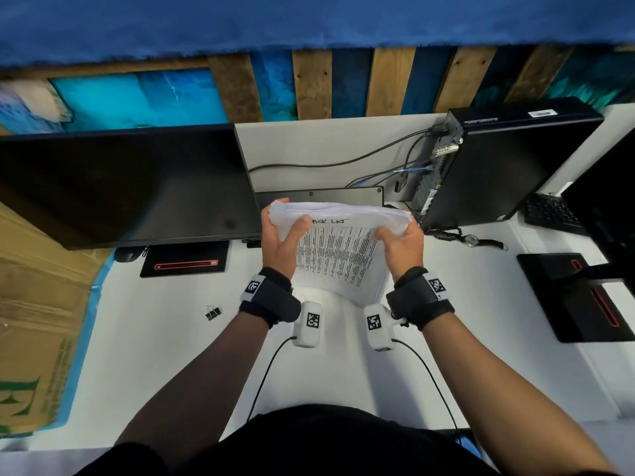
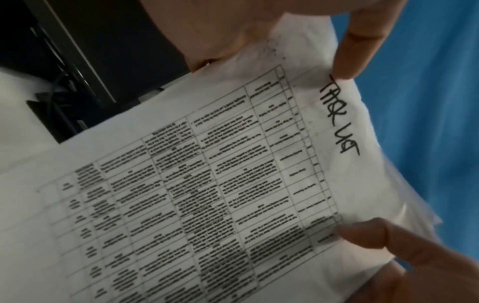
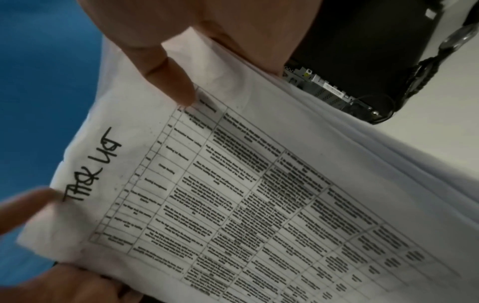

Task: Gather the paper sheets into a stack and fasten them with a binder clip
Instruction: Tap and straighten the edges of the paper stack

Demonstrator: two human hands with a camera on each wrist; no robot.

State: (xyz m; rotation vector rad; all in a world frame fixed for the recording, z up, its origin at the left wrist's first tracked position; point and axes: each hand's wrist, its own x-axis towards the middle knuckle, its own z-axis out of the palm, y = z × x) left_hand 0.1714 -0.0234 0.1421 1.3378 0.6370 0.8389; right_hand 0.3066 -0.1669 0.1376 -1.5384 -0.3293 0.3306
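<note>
Head view: the gathering step is in hand. At the centre of the frame the left hand [image 1: 280, 240] and the right hand [image 1: 402, 247] hold the paper stack [image 1: 338, 255] upright by its 2 upper corners, thumbs on the printed front sheet and fingers curled behind. Its lower edge sits at or just above the white desk [image 1: 171, 355]; I cannot tell which. The top edges look fanned and uneven, so I judge the sheets need squaring before clipping. The binder clip [image 1: 213, 312] lies on the desk at lower left of centre, well apart from both hands. The next move probably calls for 1 hand to keep the stack pinched while the other fetches the clip.

Left wrist view: the stack [image 2: 207, 184] fills the frame, its table of print and handwritten heading running diagonally. A thumb [image 2: 357, 47] presses near the heading at upper right, and another thumb [image 2: 368, 233] presses at lower right.

Right wrist view: the same sheet [image 3: 259, 205] fills the frame. One thumb [image 3: 171, 80] pins it at upper centre, and the other [image 3: 28, 203] at the left edge. Loose sheet edges splay along the stack's right side.
</note>
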